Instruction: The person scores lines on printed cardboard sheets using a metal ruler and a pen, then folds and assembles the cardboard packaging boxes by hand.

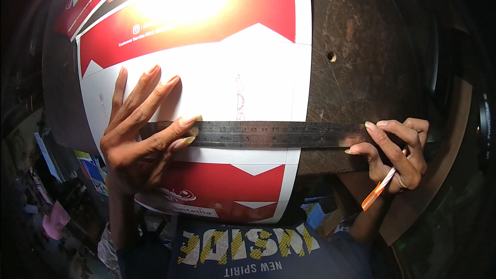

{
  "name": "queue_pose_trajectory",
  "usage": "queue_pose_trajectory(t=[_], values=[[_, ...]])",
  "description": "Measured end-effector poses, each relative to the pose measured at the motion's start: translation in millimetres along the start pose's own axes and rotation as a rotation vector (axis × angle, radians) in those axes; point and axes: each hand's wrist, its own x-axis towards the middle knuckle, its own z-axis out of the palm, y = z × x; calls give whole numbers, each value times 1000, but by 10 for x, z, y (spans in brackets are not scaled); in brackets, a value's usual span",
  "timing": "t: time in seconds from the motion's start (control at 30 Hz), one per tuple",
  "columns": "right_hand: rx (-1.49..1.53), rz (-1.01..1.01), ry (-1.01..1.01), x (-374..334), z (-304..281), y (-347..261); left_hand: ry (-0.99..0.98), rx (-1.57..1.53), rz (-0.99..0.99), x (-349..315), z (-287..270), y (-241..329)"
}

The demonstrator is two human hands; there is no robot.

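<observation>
A dark metal ruler (274,134) lies crosswise over a large red and white printed sheet (206,93), its right end reaching past the sheet's edge. My left hand (137,144) rests on the sheet. Its index finger and thumb hold the ruler near the left end, while the other fingers spread out on the white paper. At the opposite end, my right hand (400,155) takes the ruler's tip between index finger and thumb. A striped white and orange pen (380,188) with an orange cap is tucked in that same hand, cap pointing down to the left.
The sheet lies on a dark, scratched work surface (356,72) with a small hole (331,57). Strong glare whitens the sheet's far part. Another red printed piece (85,2) lies at the far left. Below the surface's left side are papers and a pink item (55,220).
</observation>
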Motion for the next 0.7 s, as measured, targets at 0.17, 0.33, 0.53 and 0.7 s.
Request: queue_pose_trajectory(t=[0.17, 0.33, 0.53, 0.7], values=[[-8, 59, -3, 7, -3, -33, 3, -4, 2, 1, 11, 1], [-6, 21, -11, 18, -15, -5, 9, 2, 10, -2, 22, -11], [-4, -12, -9, 15, -10, 0, 6, 4, 3, 7, 6, 9], [-5, -25, -34, 32, -29, 6, -10, 15, -7, 17, -4, 20]])
